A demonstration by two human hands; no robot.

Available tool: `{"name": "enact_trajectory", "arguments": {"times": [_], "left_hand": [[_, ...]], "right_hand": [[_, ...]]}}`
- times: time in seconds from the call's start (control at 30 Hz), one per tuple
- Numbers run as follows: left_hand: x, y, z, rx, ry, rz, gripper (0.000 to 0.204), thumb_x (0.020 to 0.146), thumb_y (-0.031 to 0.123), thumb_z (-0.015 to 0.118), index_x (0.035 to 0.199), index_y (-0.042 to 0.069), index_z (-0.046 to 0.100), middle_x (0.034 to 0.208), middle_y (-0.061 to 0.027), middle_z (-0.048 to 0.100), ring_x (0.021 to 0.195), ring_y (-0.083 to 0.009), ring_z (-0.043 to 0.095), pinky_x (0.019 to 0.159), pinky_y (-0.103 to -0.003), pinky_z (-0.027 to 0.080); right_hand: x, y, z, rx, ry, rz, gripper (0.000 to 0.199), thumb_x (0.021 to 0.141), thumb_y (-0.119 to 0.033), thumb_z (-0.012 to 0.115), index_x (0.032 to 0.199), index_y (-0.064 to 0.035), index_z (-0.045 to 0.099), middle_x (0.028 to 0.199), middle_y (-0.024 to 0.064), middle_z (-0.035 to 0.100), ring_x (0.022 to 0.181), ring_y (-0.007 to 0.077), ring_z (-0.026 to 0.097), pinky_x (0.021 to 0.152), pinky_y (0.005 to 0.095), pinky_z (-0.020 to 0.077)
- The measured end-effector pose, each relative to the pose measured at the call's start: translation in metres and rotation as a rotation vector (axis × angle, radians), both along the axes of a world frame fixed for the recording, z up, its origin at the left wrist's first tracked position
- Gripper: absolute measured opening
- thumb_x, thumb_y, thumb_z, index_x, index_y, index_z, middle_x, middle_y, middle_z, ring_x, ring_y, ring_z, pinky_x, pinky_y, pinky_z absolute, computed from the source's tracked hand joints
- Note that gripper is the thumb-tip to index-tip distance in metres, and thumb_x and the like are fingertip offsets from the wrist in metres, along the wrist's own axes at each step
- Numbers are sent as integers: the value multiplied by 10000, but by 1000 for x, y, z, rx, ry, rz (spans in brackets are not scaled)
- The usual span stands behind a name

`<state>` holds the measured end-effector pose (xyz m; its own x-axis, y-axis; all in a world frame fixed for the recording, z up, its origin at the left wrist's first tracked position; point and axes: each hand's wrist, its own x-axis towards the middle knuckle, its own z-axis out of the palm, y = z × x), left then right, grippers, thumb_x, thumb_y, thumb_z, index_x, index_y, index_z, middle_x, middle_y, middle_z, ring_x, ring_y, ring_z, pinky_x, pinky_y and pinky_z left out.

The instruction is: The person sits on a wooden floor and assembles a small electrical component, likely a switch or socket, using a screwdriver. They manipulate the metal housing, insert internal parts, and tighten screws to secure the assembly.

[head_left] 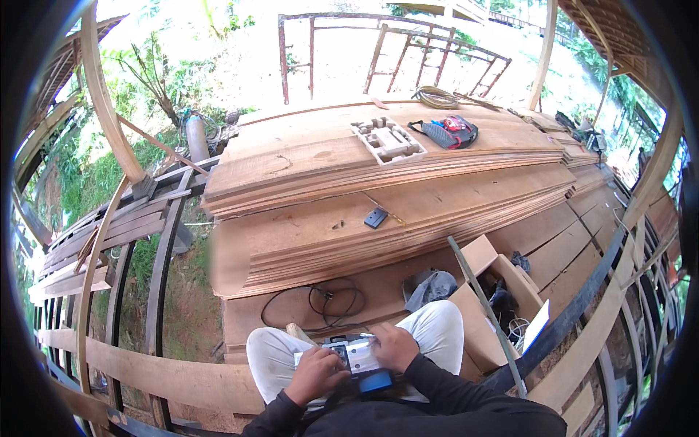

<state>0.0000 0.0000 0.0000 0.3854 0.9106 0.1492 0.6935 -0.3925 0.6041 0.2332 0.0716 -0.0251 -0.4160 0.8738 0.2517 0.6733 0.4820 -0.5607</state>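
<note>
On my lap, between my bent knees, rests a blue and black device with a flat silver metal plate (361,357); it looks like a corded power tool turned plate up. My left hand (317,375) is closed over its left side, the fingers curled at the edge of the plate. At the plate's right side is my right hand (395,347), its fingers pinched together. A thin pale bit shows at those fingertips, too small to name. Loops of black cable (338,309) lie on the boards in front of my left knee and run toward the device.
Stacked wooden boards (313,156) fill the middle, carrying a moulded tray (387,140), a grey bag (448,132) and a small dark box (376,218). To my right stand an open cardboard box (477,255) and a leaning strip (480,298). Grey cloth (429,289) lies beyond my right knee.
</note>
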Motion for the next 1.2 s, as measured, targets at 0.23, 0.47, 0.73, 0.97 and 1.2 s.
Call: {"name": "enact_trajectory", "arguments": {"times": [0.23, 0.47, 0.73, 0.97, 1.2], "left_hand": [[-10, 4, 3, 43, -18, -14, 160, 766, 265, 780, 862, 144, 742, 954, -32, 671, 932, -280, 594, 860, -402, 455], [-3, 3, 6, 43, -28, -12, 151, 780, 274, 772, 862, 152, 741, 988, -12, 679, 988, -275, 590, 892, -405, 440], [-1, 4, 8, -37, -6, -14, 151, 782, 259, 778, 880, 151, 743, 1038, -7, 686, 1027, -269, 592, 924, -405, 432], [-2, 2, 2, -6, -36, 0, 149, 769, 253, 773, 866, 148, 730, 1002, -7, 679, 986, -271, 596, 894, -408, 449], [6, 3, 4, 72, -72, -25, 161, 743, 244, 788, 802, 115, 711, 1000, -28, 679, 970, -273, 594, 888, -402, 446]], "right_hand": [[-10, 2, 1, 10, 32, -1, 182, 827, -157, 620, 968, -52, 671, 872, 158, 647, 791, 370, 649, 717, 458, 531], [-6, 2, -3, 30, 28, -3, 141, 812, -152, 630, 927, -71, 636, 857, 133, 625, 791, 345, 645, 704, 455, 517], [-3, 1, -1, 11, -1, 0, 147, 812, -152, 630, 932, -68, 636, 867, 135, 626, 804, 344, 645, 716, 456, 516], [-2, 0, -1, 15, -12, 7, 169, 804, -146, 631, 950, -61, 641, 889, 135, 630, 811, 344, 645, 720, 451, 517], [3, -4, 2, 29, 14, -12, 171, 822, -152, 627, 966, -60, 645, 898, 140, 629, 808, 344, 646, 719, 443, 523]]}}
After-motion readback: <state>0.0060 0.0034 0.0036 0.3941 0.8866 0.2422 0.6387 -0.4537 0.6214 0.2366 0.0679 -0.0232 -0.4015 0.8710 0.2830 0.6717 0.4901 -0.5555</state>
